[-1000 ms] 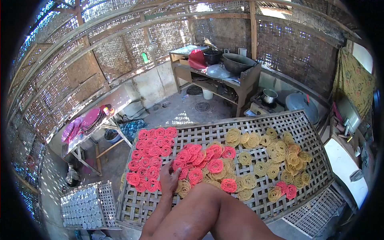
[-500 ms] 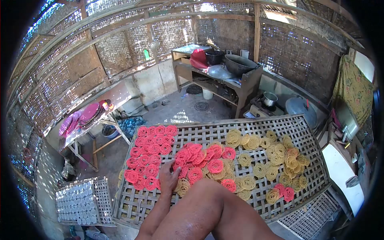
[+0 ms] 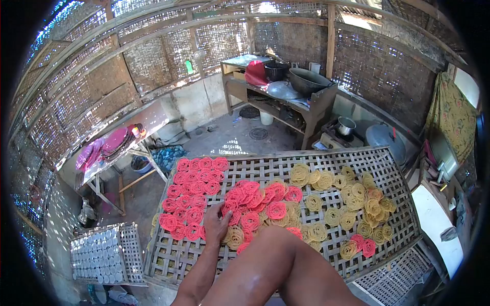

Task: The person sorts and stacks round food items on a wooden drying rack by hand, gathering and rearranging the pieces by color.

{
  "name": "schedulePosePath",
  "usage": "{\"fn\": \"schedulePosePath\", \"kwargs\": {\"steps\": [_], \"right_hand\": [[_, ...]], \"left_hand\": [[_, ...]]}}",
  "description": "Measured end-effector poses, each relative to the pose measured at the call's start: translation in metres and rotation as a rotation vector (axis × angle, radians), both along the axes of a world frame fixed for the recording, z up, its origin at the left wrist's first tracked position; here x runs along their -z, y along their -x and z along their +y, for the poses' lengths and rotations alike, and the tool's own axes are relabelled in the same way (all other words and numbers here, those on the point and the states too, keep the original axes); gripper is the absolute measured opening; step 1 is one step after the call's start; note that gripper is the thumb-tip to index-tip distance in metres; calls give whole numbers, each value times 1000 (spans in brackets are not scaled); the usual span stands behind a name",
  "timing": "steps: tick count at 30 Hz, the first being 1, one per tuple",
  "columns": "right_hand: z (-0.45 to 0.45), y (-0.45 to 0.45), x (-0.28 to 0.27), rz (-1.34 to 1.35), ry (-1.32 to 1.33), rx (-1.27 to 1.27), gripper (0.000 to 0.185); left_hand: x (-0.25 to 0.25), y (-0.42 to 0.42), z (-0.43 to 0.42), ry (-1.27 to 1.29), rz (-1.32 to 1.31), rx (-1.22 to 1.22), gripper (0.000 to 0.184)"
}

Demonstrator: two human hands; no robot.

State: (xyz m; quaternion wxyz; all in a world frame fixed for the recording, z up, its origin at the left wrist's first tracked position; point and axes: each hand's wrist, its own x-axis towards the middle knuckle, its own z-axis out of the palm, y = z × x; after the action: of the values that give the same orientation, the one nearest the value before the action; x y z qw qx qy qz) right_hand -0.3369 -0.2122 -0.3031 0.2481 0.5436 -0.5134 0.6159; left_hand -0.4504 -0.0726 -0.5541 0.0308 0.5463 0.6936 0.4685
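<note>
My left hand [image 3: 216, 224] lies palm down at the left edge of a heap of pink lacy noodle-like rounds [image 3: 248, 196]. Its thumb and forefinger are spread, touching the rounds there; no held piece can be made out. Left of it, more pink rounds [image 3: 196, 188] lie in close rows. Yellow rounds [image 3: 348, 220] are spread over the right half of the woven bamboo rack [image 3: 265, 168], some under the pink heap. A bent bare limb [image 3: 270, 260], knee or elbow I cannot tell, covers the rack's near middle. My right hand is out of sight.
A bench with basins [image 3: 308, 81] stands at the back. A pot [image 3: 346, 125] sits on a stove behind the rack. At left are a table with pink items [image 3: 115, 140] and a lower rack of pale discs [image 3: 97, 257]. A white panel [image 3: 434, 224] stands at right.
The bent limb has shifted to the right, uncovering pink rounds near its left side and hiding more of one at its right. My left hand stays at nearly the same place.
</note>
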Motion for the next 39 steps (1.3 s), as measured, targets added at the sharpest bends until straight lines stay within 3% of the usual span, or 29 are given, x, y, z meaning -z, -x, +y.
{"fn": "schedulePosePath", "kwargs": {"steps": [2,5,8,10,12,13,15,18,21,25,26,29,30,33,36,39], "right_hand": [[0,0,1,-13,5,-7,29],[6,-5,7,-62,14,17,28],[25,-16,25,-175,37,137,28],[54,-30,55,-333,27,434,27],[91,-47,100,-517,-92,902,29],[108,-62,137,-642,-313,1138,42],[136,-87,182,-641,-849,1703,66],[150,-92,205,-726,-988,1832,90],[161,-83,202,-763,-950,1899,73],[187,-75,199,-839,-890,1921,56],[193,-76,193,-730,-831,1980,42],[215,-88,195,-1068,-440,1794,32],[221,-91,199,-969,-364,1877,27],[233,-104,203,-932,-334,1960,32],[237,-112,220,-703,-205,1924,44],[231,-113,223,-658,-162,1921,54]], "left_hand": [[-3,0,0,-51,23,28,47],[-4,-5,0,-46,-239,78,53],[-10,-8,-1,-23,-319,107,58],[-3,-6,0,-49,-376,128,55],[13,1,8,-99,-660,169,52],[15,5,8,-122,-797,194,51],[1,13,6,-79,-1112,294,55],[-3,9,6,-140,-1401,491,65],[-23,13,-2,-114,-1295,401,61],[-45,39,-34,143,-297,135,75],[-47,39,-46,205,-144,156,82],[-28,26,-64,337,323,255,80],[-26,18,-66,288,405,226,77],[-32,16,-59,312,313,230,73],[-18,29,-51,266,196,285,66],[-18,24,-47,459,-51,364,69]]}}
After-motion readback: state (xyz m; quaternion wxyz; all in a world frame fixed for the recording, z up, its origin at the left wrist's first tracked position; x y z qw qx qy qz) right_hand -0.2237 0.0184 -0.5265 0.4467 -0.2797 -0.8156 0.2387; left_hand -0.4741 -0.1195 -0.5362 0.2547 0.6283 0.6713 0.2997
